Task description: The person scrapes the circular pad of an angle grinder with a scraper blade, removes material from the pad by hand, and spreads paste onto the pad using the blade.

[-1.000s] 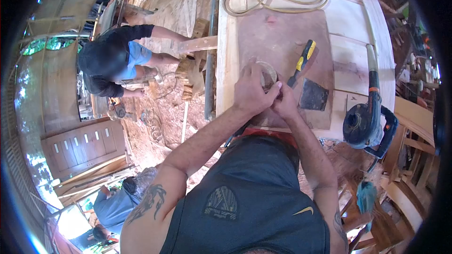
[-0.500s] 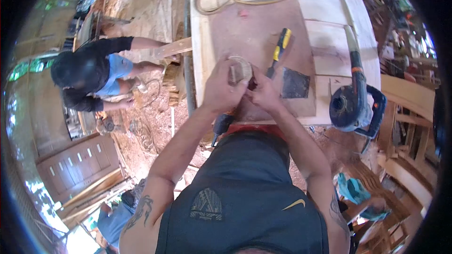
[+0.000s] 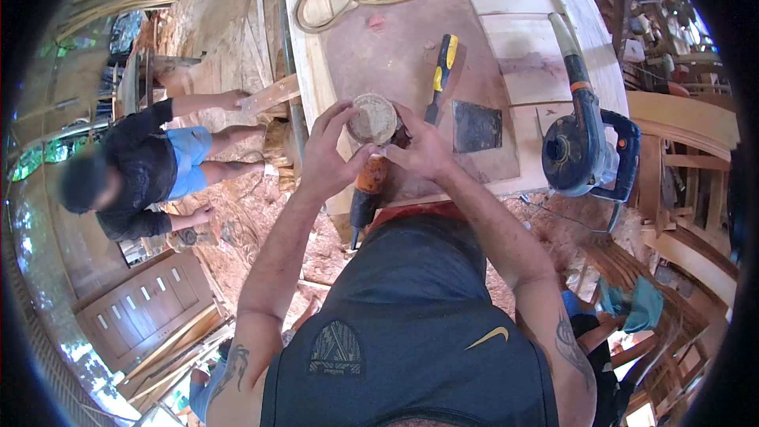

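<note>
A round, pale grey sanding disc faces up between my hands. It sits at the head of a power tool with an orange and black body, whose cord end points toward me. My left hand curves round the disc's left edge, fingertips on the rim and thumb near its bottom. My right hand grips the right edge, its thumb close to the left thumb. Part of the tool's head is hidden behind the right fingers. Just beyond lies a yellow and black-handled tool, beside a dark square sheet.
The wooden panel workbench carries a coiled tan hose or cord at the far side. On the right rests a dark blue blower. At left a person holds a wooden board. Carved wood furniture parts stand at right.
My left hand has loosened from a closed grasp and spread round the rim, so more of the disc's face shows. The orange tool body has come into fuller view. My view has shifted slightly.
</note>
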